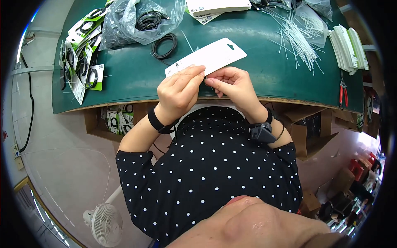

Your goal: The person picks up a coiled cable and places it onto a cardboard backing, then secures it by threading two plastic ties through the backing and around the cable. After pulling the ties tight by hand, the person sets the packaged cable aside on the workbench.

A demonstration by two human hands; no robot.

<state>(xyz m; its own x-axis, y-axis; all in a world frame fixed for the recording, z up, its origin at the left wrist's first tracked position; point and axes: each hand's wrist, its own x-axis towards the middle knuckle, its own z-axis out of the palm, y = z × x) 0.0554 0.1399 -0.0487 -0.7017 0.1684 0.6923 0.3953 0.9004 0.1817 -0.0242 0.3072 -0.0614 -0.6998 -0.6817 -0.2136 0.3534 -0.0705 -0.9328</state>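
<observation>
My left hand (182, 89) is closed on a white backing card (221, 53), its fingers lying across the card's near part. The card is tilted, its end with the hang hole pointing to the far right. Close beside it, my right hand (233, 84) is closed in a pinch at the card's near edge. A small dark bit shows by its fingertips, too hidden to name. Left of the card lies a coiled black cable (165, 45), with a strand running toward the card. A single white cable tie (187, 40) lies just beyond the card.
Packed cable cards (95, 77) pile up at the left. A clear plastic bag (124, 29) with black cables stands at the back. White cards (217, 5) are stacked farther back. At right are loose cable ties (300, 39), a card stack (345, 49) and red-handled cutters (343, 93).
</observation>
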